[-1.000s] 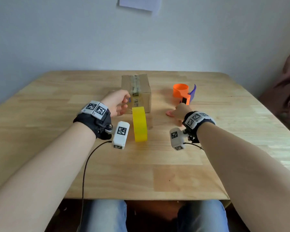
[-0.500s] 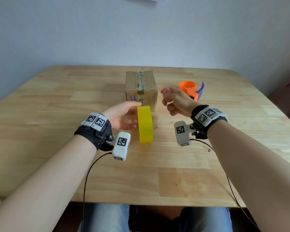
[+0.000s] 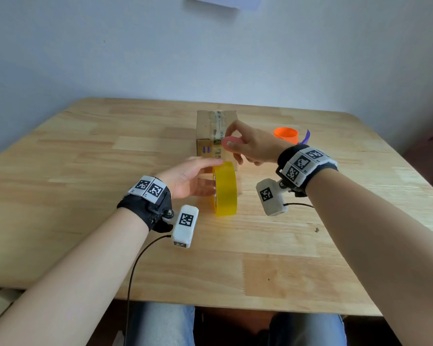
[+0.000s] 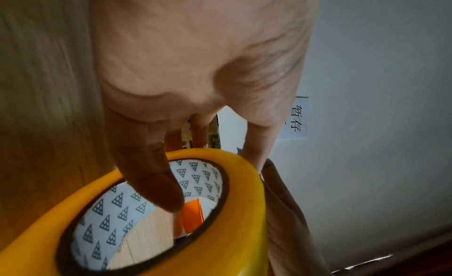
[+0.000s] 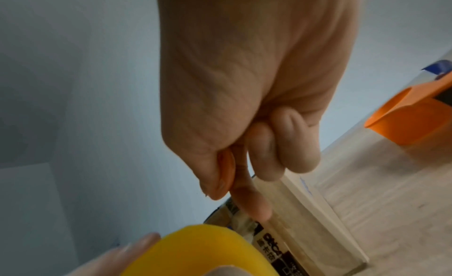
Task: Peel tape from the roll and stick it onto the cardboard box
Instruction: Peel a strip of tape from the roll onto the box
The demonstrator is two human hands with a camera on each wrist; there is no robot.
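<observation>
Upright, yellow tape roll [image 3: 225, 189] between left hand's [image 3: 188, 179] fingers [image 4: 149, 175].

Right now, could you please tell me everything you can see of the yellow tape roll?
The yellow tape roll is a wide, glossy roll standing on its edge on the wooden table, just in front of the cardboard box. Its core is white, printed with small green triangles. The left hand holds it, thumb inside the core and fingers over the top. No peeled strip is visible.
</observation>
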